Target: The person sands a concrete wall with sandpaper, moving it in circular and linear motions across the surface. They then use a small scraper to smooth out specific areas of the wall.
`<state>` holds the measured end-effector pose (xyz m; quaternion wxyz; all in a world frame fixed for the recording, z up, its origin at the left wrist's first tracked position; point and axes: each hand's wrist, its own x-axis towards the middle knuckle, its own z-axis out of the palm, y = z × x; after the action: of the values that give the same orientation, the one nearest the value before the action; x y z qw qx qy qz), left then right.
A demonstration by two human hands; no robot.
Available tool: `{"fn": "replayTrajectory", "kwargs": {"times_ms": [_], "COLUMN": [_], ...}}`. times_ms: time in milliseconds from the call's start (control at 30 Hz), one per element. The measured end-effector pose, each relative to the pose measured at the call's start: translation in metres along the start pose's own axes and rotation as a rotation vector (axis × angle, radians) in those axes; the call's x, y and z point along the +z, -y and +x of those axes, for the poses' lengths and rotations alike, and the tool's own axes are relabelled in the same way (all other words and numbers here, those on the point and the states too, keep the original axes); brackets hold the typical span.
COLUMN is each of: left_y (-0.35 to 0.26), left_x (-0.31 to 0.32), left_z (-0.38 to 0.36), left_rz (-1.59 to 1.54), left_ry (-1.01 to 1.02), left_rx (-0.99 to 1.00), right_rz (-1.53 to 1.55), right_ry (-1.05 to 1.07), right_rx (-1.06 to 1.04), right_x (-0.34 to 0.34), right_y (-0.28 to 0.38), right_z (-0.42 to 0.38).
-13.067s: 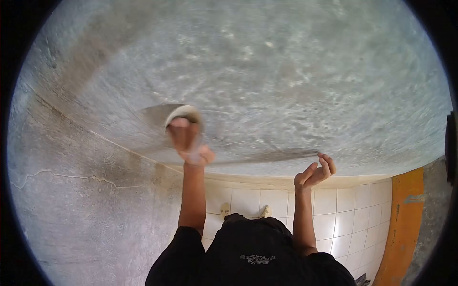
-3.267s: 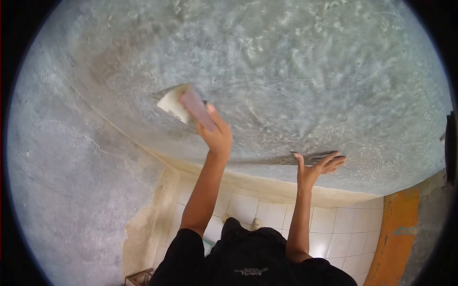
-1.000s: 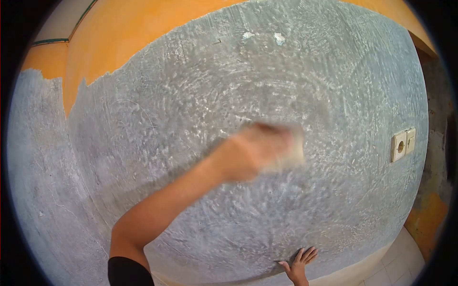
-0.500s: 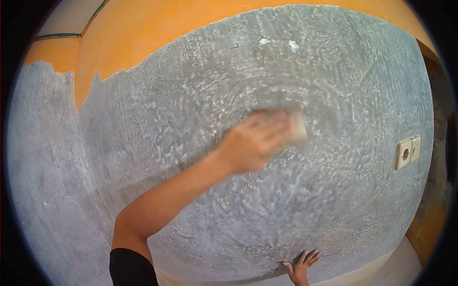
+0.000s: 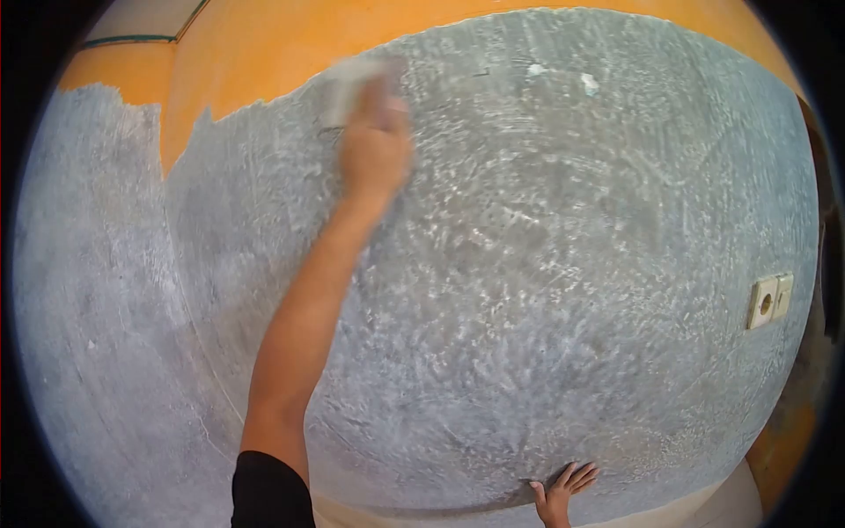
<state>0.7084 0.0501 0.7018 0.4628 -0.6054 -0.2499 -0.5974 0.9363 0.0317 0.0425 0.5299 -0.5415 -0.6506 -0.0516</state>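
Note:
A pale, flat block (image 5: 349, 86), blurred by motion, is in the grip of my left hand (image 5: 377, 145), held against the upper left of the grey wall (image 5: 528, 264), just at the edge of the orange paint (image 5: 290, 44). Its exact kind is too smeared to tell. Low on the same wall, right of centre, my right hand (image 5: 563, 495) rests flat with its fingers spread, the thumb pointing left, and holds nothing. The grey surface is rough, with whitish streaks and swirls.
A socket (image 5: 764, 304) and a switch (image 5: 782, 297) are on the wall at the right. Two white patches (image 5: 536, 69) (image 5: 589, 84) show near the top. A wall corner runs down the left side. Pale floor (image 5: 735, 502) shows at the lower right.
My left hand has swung up and left with the block, from mid-wall to the orange edge. The view has shifted slightly. My right hand remains flat on the lower wall.

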Motion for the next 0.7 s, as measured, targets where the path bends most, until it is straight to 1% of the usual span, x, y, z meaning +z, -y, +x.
{"fn": "replayTrajectory", "kwargs": {"times_ms": [33, 100, 200, 267, 300, 333, 367, 400, 467, 500, 567, 600, 633, 667, 700], "left_y": [-0.021, -0.052, -0.035, 0.012, 0.052, 0.087, 0.112, 0.111, 0.105, 0.085, 0.057, 0.018, -0.021, -0.042, -0.061], "left_x": [0.005, 0.002, -0.017, -0.03, -0.038, -0.043, -0.052, -0.064, -0.069, -0.061, -0.04, -0.043, -0.051, -0.046, -0.046], "left_z": [-0.017, -0.041, -0.039, -0.014, 0.001, 0.001, 0.004, 0.002, -0.011, -0.028, -0.08, -0.109, -0.126, -0.162, -0.199], "left_rz": [0.003, -0.02, -0.085, 0.067, 0.117, 0.173, 0.223, 0.276, 0.243, 0.157, 0.078, -0.113, -0.205, -0.246, -0.329], "left_ry": [0.112, 0.232, 0.267, 0.095, 0.003, -0.038, -0.075, -0.069, -0.095, -0.12, 0.059, 0.213, 0.395, 0.566, 0.623], "left_rx": [0.116, 0.326, 0.03, -0.027, -0.169, -0.284, -0.402, -0.496, -0.367, -0.144, -0.092, 0.019, 0.336, 0.565, 0.687], "right_rz": [-0.009, -0.029, 0.007, -0.063, -0.094, -0.094, -0.093, -0.093, -0.091, -0.09, -0.108, -0.119, -0.114, -0.111, -0.11], "right_ry": [-0.012, -0.046, -0.015, 0.057, 0.095, 0.078, 0.064, 0.047, 0.052, 0.054, 0.033, 0.024, 0.032, 0.041, 0.05], "right_rx": [-0.02, -0.053, 0.003, 0.054, 0.079, 0.07, 0.061, 0.05, 0.037, 0.032, 0.026, 0.021, 0.03, 0.04, 0.051], "right_x": [-0.001, -0.002, -0.001, 0.0, 0.0, 0.001, 0.0, 0.001, 0.0, 0.0, 0.0, -0.001, -0.001, -0.002, -0.004], "right_y": [0.0, 0.001, -0.002, -0.012, -0.014, -0.014, -0.011, -0.009, -0.013, -0.013, -0.012, -0.011, -0.011, -0.011, -0.011], "right_z": [0.001, 0.004, -0.001, -0.006, -0.007, -0.008, -0.007, -0.007, -0.007, -0.007, -0.007, -0.006, -0.005, -0.005, -0.006]}}
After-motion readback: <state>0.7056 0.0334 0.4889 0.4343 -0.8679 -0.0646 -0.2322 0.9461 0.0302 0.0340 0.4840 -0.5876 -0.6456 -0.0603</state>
